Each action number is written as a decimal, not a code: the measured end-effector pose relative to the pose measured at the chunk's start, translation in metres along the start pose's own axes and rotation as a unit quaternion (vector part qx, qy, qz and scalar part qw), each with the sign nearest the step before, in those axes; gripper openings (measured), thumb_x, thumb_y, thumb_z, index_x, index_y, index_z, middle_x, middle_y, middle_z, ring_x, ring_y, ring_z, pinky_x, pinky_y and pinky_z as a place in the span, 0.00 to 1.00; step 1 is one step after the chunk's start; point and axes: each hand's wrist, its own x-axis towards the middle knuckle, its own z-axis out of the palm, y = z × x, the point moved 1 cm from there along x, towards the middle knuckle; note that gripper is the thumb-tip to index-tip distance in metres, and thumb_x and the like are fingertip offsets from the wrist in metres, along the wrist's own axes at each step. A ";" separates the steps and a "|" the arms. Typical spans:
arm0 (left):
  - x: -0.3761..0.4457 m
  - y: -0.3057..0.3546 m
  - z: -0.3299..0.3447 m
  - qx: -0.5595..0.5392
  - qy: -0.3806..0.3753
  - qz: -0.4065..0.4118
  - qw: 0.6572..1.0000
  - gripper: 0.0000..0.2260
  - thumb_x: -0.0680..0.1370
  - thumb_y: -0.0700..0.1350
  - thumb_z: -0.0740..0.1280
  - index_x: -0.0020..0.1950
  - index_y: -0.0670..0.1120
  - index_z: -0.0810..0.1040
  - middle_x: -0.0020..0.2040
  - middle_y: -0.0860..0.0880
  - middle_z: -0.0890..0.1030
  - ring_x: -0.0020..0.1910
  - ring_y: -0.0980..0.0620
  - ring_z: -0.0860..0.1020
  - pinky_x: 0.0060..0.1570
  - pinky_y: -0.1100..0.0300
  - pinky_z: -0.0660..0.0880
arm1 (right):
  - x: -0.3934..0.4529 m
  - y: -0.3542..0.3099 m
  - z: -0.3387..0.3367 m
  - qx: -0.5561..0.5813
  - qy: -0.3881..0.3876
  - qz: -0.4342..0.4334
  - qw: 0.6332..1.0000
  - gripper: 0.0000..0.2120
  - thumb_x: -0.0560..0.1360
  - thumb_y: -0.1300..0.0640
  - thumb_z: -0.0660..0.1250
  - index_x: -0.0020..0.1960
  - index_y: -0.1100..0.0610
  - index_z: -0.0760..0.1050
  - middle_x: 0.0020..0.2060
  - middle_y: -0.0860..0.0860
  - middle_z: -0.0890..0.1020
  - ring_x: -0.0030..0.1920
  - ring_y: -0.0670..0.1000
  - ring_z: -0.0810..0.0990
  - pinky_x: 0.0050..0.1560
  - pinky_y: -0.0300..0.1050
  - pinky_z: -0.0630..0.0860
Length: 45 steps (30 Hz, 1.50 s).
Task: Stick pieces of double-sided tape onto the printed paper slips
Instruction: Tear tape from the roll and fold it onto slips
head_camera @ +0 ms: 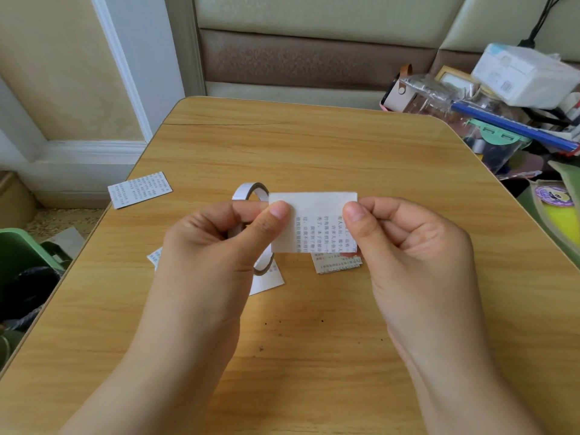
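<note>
Above the desk (314,146) centre — printed slip (314,222) held up between both hands. Left hand (216,240) pinches its left edge with thumb and fingers, tape roll (251,196) hooked on that hand. Right hand (405,233) pinches the right edge. Other slips (139,189) lie flat on the desk — one far left, more under the hands.

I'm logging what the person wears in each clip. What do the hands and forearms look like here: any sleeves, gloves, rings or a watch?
Both are bare: the left hand and right hand show no gloves or rings, the forearms no sleeves or watch. Thumbnails are short and unpainted.
</note>
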 end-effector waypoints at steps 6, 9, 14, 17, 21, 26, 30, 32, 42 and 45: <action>0.000 -0.001 0.000 -0.011 0.004 0.001 1.000 0.06 0.62 0.52 0.72 0.29 0.50 0.82 0.27 0.52 0.64 0.26 0.58 0.62 0.31 0.61 0.60 | 0.000 0.001 0.001 -0.003 0.005 0.002 1.000 0.03 0.72 0.52 0.71 0.40 0.51 0.81 0.34 0.45 0.85 0.36 0.43 0.82 0.39 0.35 0.77; 0.001 -0.003 0.000 -0.021 -0.018 0.001 1.000 0.06 0.62 0.50 0.74 0.29 0.49 0.82 0.26 0.53 0.66 0.27 0.57 0.63 0.33 0.61 0.62 | 0.001 0.001 0.001 0.005 0.015 0.006 1.000 0.04 0.71 0.52 0.72 0.39 0.51 0.80 0.33 0.46 0.85 0.35 0.44 0.82 0.39 0.35 0.76; 0.002 -0.003 -0.001 -0.017 -0.019 0.003 1.000 0.07 0.61 0.51 0.75 0.29 0.48 0.81 0.26 0.52 0.66 0.26 0.57 0.63 0.26 0.70 0.62 | 0.000 -0.001 0.002 0.017 0.016 0.011 1.000 0.04 0.70 0.52 0.70 0.39 0.52 0.80 0.33 0.45 0.85 0.34 0.41 0.81 0.38 0.32 0.74; 0.001 -0.002 -0.001 0.000 -0.022 0.001 1.000 0.08 0.63 0.51 0.74 0.29 0.48 0.81 0.31 0.42 0.60 0.29 0.53 0.58 0.29 0.65 0.61 | 0.000 0.000 0.002 0.012 0.019 0.013 1.000 0.04 0.71 0.53 0.71 0.39 0.51 0.80 0.33 0.45 0.85 0.35 0.42 0.81 0.38 0.33 0.75; 0.001 -0.004 -0.001 0.015 -0.021 0.013 1.000 0.07 0.66 0.51 0.72 0.30 0.49 0.82 0.33 0.44 0.63 0.33 0.49 0.57 0.33 0.57 0.57 | 0.000 -0.001 0.001 0.008 0.028 0.020 0.999 0.04 0.69 0.51 0.71 0.38 0.51 0.80 0.32 0.46 0.85 0.34 0.42 0.81 0.38 0.33 0.75; 0.002 -0.001 -0.003 0.046 -0.055 0.003 0.997 0.09 0.64 0.48 0.75 0.28 0.46 0.78 0.32 0.42 0.59 0.32 0.48 0.57 0.29 0.61 0.56 | 0.003 -0.002 -0.004 -0.010 0.008 0.007 1.000 0.03 0.71 0.54 0.71 0.38 0.51 0.79 0.32 0.45 0.84 0.34 0.40 0.80 0.38 0.31 0.74; 0.006 0.003 -0.007 0.123 -0.102 0.038 0.986 0.15 0.62 0.55 0.71 0.32 0.44 0.76 0.32 0.38 0.61 0.33 0.41 0.59 0.29 0.60 0.57 | 0.008 -0.008 -0.013 -0.062 -0.066 -0.016 0.996 0.03 0.69 0.50 0.72 0.39 0.49 0.81 0.33 0.43 0.84 0.34 0.41 0.81 0.37 0.32 0.75; 0.004 0.005 -0.004 0.147 -0.139 0.049 0.978 0.11 0.63 0.56 0.72 0.36 0.49 0.82 0.30 0.40 0.61 0.30 0.42 0.60 0.30 0.60 0.59 | 0.007 -0.008 -0.015 -0.101 -0.090 -0.033 0.990 0.03 0.69 0.50 0.74 0.39 0.47 0.81 0.32 0.42 0.83 0.34 0.42 0.81 0.37 0.31 0.74; 0.001 0.002 0.000 -0.053 -0.134 -0.027 0.989 0.03 0.65 0.45 0.73 0.35 0.46 0.84 0.34 0.46 0.81 0.36 0.54 0.76 0.42 0.64 0.71 | 0.004 -0.007 -0.006 0.034 -0.134 0.062 0.989 0.08 0.69 0.51 0.69 0.41 0.55 0.82 0.34 0.51 0.84 0.34 0.43 0.80 0.36 0.33 0.74; -0.002 0.008 0.004 -0.072 -0.110 -0.035 0.991 0.03 0.63 0.44 0.71 0.29 0.46 0.82 0.23 0.55 0.74 0.24 0.61 0.70 0.29 0.73 0.67 | 0.002 -0.008 -0.004 0.046 -0.108 0.055 0.992 0.08 0.69 0.52 0.69 0.40 0.57 0.81 0.33 0.51 0.84 0.32 0.43 0.79 0.35 0.33 0.74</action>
